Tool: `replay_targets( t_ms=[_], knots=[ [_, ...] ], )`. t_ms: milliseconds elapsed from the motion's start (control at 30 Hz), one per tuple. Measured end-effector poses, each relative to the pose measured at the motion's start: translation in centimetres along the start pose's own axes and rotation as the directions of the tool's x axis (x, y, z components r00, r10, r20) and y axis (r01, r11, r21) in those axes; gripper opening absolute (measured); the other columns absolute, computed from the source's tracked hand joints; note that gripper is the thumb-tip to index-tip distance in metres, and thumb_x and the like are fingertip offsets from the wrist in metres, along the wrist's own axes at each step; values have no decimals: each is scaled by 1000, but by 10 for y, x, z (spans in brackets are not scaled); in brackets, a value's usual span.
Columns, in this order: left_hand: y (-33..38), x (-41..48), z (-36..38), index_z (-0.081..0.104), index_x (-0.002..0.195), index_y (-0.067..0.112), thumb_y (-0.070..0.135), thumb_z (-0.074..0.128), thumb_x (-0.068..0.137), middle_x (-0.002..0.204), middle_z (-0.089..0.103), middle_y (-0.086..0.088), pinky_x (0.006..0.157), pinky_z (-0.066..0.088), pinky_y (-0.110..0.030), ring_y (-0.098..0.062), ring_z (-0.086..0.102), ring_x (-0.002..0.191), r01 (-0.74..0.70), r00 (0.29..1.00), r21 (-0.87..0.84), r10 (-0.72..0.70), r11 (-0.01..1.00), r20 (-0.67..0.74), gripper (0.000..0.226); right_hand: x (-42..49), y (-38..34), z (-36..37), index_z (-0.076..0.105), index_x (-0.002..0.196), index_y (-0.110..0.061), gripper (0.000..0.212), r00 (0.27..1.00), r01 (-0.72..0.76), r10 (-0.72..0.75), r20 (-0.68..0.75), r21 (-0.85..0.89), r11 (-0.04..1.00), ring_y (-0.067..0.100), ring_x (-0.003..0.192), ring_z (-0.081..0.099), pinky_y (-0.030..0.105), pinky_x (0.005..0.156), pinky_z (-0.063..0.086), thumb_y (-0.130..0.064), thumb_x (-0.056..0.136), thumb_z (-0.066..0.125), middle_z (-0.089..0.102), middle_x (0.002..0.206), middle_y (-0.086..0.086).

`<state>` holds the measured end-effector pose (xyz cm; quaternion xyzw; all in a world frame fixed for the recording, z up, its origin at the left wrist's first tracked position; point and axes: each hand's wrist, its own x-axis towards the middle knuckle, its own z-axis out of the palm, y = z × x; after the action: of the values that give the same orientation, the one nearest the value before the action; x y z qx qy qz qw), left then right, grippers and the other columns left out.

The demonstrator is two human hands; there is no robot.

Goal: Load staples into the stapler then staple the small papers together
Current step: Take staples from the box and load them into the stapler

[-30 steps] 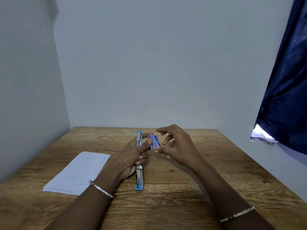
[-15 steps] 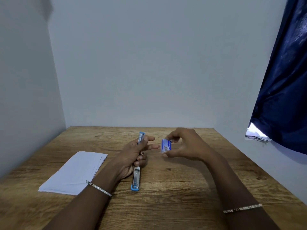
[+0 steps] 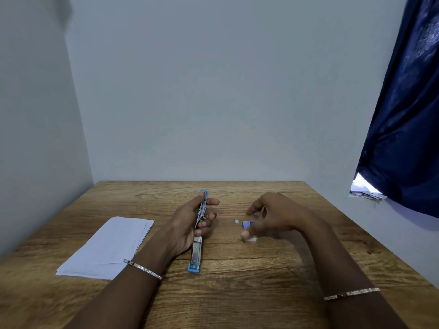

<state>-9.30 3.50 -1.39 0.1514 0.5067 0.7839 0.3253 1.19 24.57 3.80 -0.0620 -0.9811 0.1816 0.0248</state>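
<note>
Left hand [image 3: 187, 224] grips the stapler [image 3: 199, 230], which is opened out flat along the wooden bench [image 3: 237, 293], its near blue end resting on the wood. Right hand [image 3: 273, 217] is blurred, fingers curled over the small blue staple box [image 3: 247, 224]; grip cannot be confirmed. A small white piece [image 3: 236, 221] lies just left of the box. Stack of papers [image 3: 107, 248] lies at left, well apart.

A wood-grain bench [image 3: 237, 293] sits pushed into a corner, plain pale grey walls [image 3: 213, 91] behind and on the left. On the right, a dark blue curtain [image 3: 408, 127] hangs, bright daylight [image 3: 361, 184] spilling in under its lower edge.
</note>
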Motion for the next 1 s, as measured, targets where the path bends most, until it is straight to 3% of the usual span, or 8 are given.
replay_targets(
  t_ms=[133,233,333,500,633,767,867,1000],
  knots=[
    [2,0,2,60,97,6,38,40,105,64,67,-12,36,45,-20,-15,56,42,-14,1000,-89,13,996,-7,40,4,-13,-2,77,110,-20,29,874,165,-100,-475,97,982,3,83,64,27,80,53,-32,84,79,72,98,-6],
    [2,0,3,60,93,7,40,39,105,82,77,-21,52,61,-30,-24,75,62,-5,1000,-200,7,980,10,40,7,-30,7,79,107,-19,20,753,331,-123,-647,209,920,-7,76,63,7,71,46,-12,88,74,75,91,-8],
    [2,0,4,59,93,6,38,39,105,105,75,-28,70,65,-40,-34,77,91,6,999,-274,9,962,52,40,8,-43,20,78,105,-18,22,753,422,-154,-640,290,859,-10,80,65,5,70,46,-6,86,75,73,82,-13],
    [0,-4,9,58,113,1,34,44,105,129,64,-32,83,62,-51,-41,71,109,54,994,-330,-21,942,103,37,12,-51,36,79,96,-14,16,806,458,-188,-562,391,798,-1,77,72,9,69,52,-6,83,79,76,80,-9],
    [-1,-2,10,46,142,2,35,39,106,118,70,-27,89,60,-53,-36,72,109,64,991,-343,-18,937,133,49,13,-54,41,78,101,-12,14,847,444,-169,-504,497,745,2,73,75,13,65,56,-8,87,75,77,78,-7],
    [0,-3,12,53,121,6,35,38,107,101,74,-23,83,62,-53,-33,76,95,29,993,-360,15,932,119,36,13,-55,43,76,97,-8,10,849,447,-152,-505,535,717,1,70,75,12,60,54,-5,87,75,77,74,-11],
    [0,-2,15,56,103,7,35,38,106,121,62,-29,78,62,-54,-36,72,102,-3,991,-384,54,923,122,34,12,-57,46,77,91,-4,9,864,437,-116,-490,616,656,6,65,76,15,55,57,-2,82,79,77,70,-14],
    [1,-2,18,53,96,8,33,39,106,91,74,-25,73,62,-56,-33,77,76,-25,985,-448,98,894,140,31,11,-61,49,80,88,-5,12,880,416,-61,-471,703,576,18,64,77,26,52,60,0,78,82,79,72,5]
  ],
)
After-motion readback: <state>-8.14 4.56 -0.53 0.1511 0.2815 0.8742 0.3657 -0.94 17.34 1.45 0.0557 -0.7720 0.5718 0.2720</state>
